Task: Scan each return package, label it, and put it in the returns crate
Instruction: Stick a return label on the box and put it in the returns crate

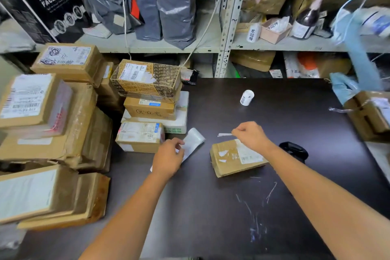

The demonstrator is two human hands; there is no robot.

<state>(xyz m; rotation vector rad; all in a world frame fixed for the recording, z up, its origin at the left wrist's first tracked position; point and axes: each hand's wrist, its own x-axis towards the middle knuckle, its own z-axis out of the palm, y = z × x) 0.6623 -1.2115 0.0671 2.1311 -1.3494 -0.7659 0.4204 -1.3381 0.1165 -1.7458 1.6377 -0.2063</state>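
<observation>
Hovering over the dark surface, both forearms are pointing toward its middle. The left hand is curling its fingers round the near end of a white paper strip, which is lying out toward the stacked boxes. The right hand is pinching a small white label between thumb and fingertips above the far edge of the cardboard package. That package is lying flat on the surface, just below and slightly nearer than the right hand, its long axis running roughly left to right, while the left hand is sitting off to its left, apart from it. With the right hand being the closer one, the coming move is looking like a short drop of the label onto the package's top face. A black scanner is resting just beyond the right forearm, a small label roll is standing farther back, and a shelf is running behind everything. No crate is showing plainly.
</observation>
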